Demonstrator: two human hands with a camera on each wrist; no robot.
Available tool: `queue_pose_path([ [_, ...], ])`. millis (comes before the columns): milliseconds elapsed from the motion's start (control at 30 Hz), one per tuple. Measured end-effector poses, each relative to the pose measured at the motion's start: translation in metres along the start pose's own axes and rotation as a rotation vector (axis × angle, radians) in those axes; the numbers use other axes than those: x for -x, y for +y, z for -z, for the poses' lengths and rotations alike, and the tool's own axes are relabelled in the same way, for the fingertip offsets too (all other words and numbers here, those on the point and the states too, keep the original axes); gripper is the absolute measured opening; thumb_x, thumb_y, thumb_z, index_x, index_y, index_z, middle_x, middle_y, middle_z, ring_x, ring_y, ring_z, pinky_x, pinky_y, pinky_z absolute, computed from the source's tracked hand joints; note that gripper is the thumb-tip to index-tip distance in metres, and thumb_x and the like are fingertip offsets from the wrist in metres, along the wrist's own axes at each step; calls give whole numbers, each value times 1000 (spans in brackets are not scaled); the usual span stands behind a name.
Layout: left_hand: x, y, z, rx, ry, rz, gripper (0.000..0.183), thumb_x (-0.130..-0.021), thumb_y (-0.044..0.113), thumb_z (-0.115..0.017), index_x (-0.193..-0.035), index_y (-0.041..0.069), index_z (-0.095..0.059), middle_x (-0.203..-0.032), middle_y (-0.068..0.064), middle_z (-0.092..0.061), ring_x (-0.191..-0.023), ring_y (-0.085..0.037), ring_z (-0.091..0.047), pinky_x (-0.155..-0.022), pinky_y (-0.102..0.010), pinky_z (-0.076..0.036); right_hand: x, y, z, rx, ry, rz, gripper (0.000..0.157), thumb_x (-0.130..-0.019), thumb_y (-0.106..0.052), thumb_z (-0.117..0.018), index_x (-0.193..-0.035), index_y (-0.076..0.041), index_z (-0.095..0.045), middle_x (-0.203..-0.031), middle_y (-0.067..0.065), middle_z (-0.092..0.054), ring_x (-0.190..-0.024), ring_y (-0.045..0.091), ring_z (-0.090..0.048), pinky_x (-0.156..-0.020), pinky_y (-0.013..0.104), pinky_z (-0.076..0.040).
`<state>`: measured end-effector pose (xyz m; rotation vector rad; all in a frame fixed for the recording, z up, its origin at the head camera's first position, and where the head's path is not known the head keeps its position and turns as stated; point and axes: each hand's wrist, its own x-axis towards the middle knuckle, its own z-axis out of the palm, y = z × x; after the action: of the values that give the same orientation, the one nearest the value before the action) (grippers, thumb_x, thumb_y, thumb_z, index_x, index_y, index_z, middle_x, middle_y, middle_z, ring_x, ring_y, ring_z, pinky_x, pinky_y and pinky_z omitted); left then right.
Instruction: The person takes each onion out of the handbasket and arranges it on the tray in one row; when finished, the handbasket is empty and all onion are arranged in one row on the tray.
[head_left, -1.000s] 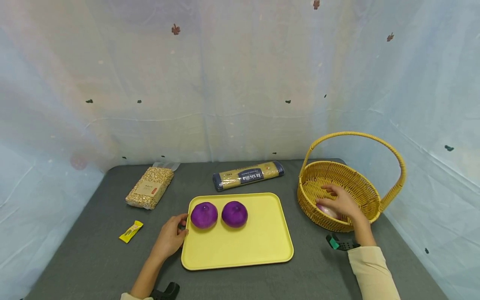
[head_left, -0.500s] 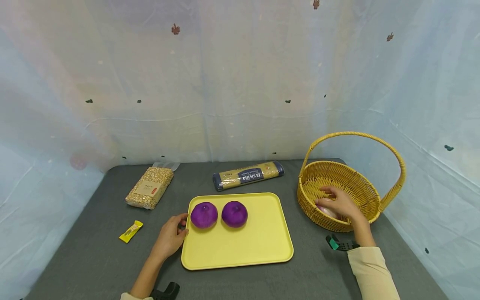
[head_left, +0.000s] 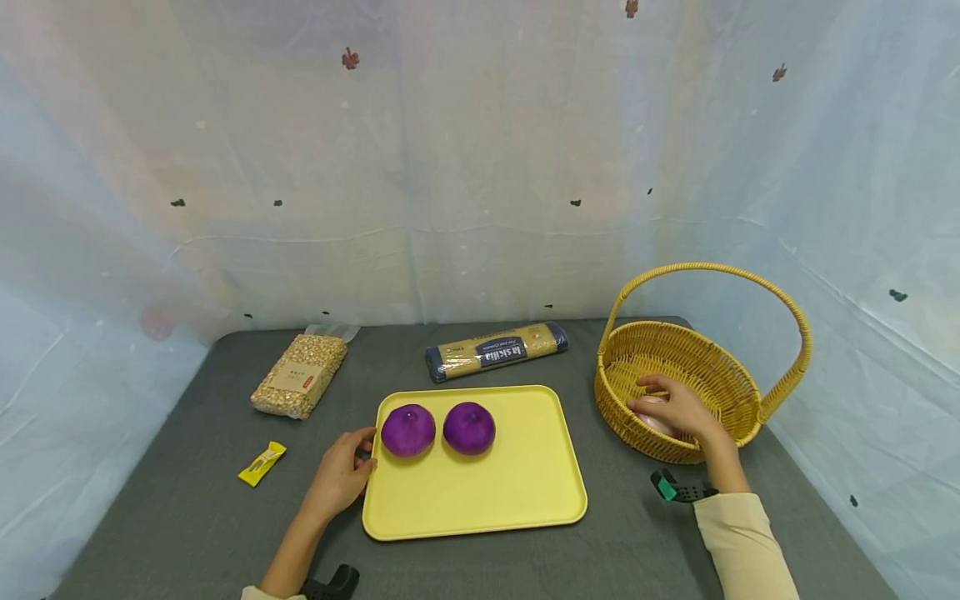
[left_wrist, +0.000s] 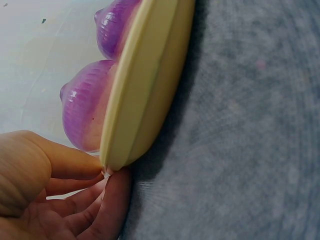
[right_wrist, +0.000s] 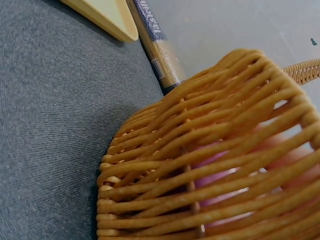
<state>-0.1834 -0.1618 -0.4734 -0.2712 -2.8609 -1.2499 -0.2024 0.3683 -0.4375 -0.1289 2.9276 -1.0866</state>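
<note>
In the head view my left hand (head_left: pixel 340 475) pinches the left rim of a yellow tray (head_left: pixel 480 508). The left wrist view shows thumb and fingers meeting at the tray's corner (left_wrist: pixel 142 105). Two purple onions, a left one (head_left: pixel 408 431) and a right one (head_left: pixel 469 428), sit side by side on the tray. My right hand (head_left: pixel 678 408) reaches down into a yellow wicker basket (head_left: pixel 697 343), its thumb and fingers curled about a pinkish onion (head_left: pixel 654 422). Through the weave in the right wrist view, the purple onion (right_wrist: pixel 215 172) shows partly; most of the hand is hidden there.
Behind the tray lies a pack of spaghetti (head_left: pixel 497 351). A clear bag of yellowish grains (head_left: pixel 300 375) is at the back left, with a small yellow packet (head_left: pixel 262 463) nearer. The basket's tall handle (head_left: pixel 712 268) arches over its opening. A pale curtain (head_left: pixel 480 167) hangs behind.
In the basket, my right hand has shifted slightly left and down over the onion. My left hand, the tray and its two onions stay where they were.
</note>
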Motion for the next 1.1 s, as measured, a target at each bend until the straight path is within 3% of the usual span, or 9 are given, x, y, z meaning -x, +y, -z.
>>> queue_pose_path([
  [533,0,-1,0,7,4,-4,43,-83,-3,-62,-125,-5,-53,-97,-12,-53,-67,-13,-50,-51,-24,-42,0,1,-2,13,-13,-7,58,-86,-40,-64,-126,0,-54,-120,22,-57,-107,39,-53,-83,50,-45],
  [867,0,-2,-1,-6,3,-13,42,-83,-3,-62,-124,-5,-53,-96,-12,-54,-68,-14,-49,-55,-24,-41,1,-3,-1,15,-19,-28,46,-86,-40,-64,-113,-3,-65,-112,16,-62,-97,27,-59,-75,37,-48],
  [1100,0,-3,-1,-8,1,-16,42,-83,-3,-61,-124,-6,-53,-96,-12,-53,-68,-14,-48,-54,-24,-40,2,-3,1,29,-16,-21,44,-86,-40,-63,-111,-3,-66,-110,17,-62,-98,30,-58,-76,40,-48],
])
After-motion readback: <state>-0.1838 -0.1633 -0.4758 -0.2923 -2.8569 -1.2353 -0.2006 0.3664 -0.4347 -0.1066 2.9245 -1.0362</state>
